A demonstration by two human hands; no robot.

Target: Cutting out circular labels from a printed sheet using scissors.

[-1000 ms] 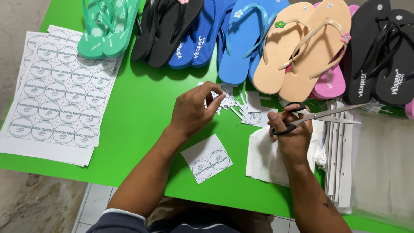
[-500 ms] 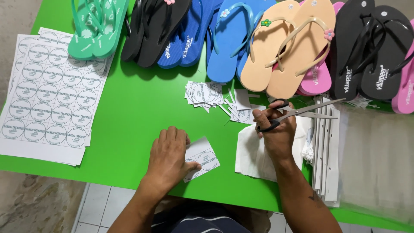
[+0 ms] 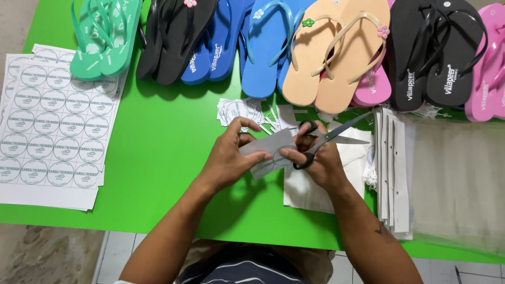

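Observation:
My left hand (image 3: 231,152) holds a small white paper piece (image 3: 265,150) printed with round labels, lifted just above the green table (image 3: 158,137). My right hand (image 3: 315,158) grips black-handled scissors (image 3: 329,138), blades open and pointing right; its fingertips also touch the paper piece. Both hands meet over the table's middle. A small pile of cut round labels and paper scraps (image 3: 244,110) lies just beyond the hands. A white sheet (image 3: 310,192) lies under my right hand.
Sheets of uncut round labels (image 3: 50,126) lie at the left. Flip-flops line the far edge: green (image 3: 102,42), black (image 3: 176,39), blue (image 3: 247,47), tan (image 3: 336,52), pink (image 3: 486,58). White punched card strips (image 3: 392,168) and clear plastic bags (image 3: 457,184) lie at the right.
My left hand picked the small label piece off the table near the front edge and brought it up to my right hand, which now touches it with the scissors.

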